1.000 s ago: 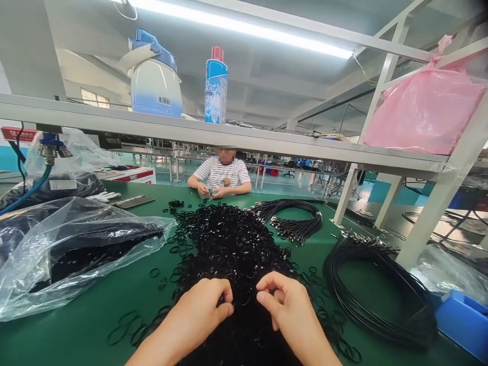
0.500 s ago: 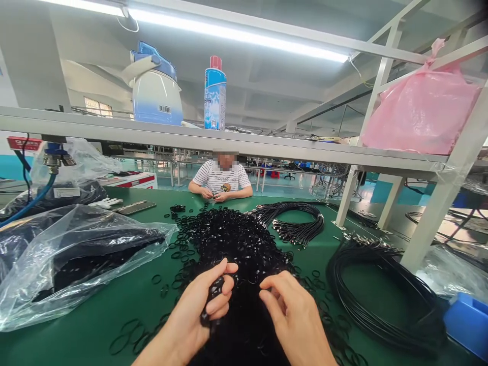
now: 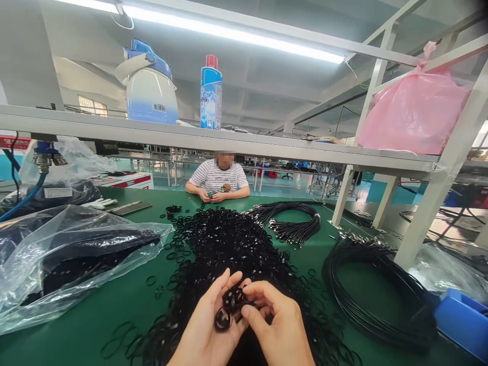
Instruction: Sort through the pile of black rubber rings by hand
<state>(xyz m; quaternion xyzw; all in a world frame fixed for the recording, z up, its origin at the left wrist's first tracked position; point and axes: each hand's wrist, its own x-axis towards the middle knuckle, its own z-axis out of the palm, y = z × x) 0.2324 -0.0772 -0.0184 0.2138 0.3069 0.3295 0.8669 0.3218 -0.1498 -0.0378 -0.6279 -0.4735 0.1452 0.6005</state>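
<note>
A big heap of small black rubber rings lies on the green table in front of me. My left hand is cupped, palm up, and holds a small clump of black rings. My right hand meets it from the right, with thumb and forefinger pinched on rings in that clump. Both hands hover just above the near edge of the heap.
Clear plastic bags of black parts lie at left. Coils of black cable and a smaller cable bundle lie at right, with a blue bin at the far right. A person in a striped shirt sits across the table. An overhead shelf carries a spray can, a jug and a pink bag.
My left hand has lifted a clump of rings from the heap and turned palm up. My right hand has moved left to meet it and pinch at the clump.
</note>
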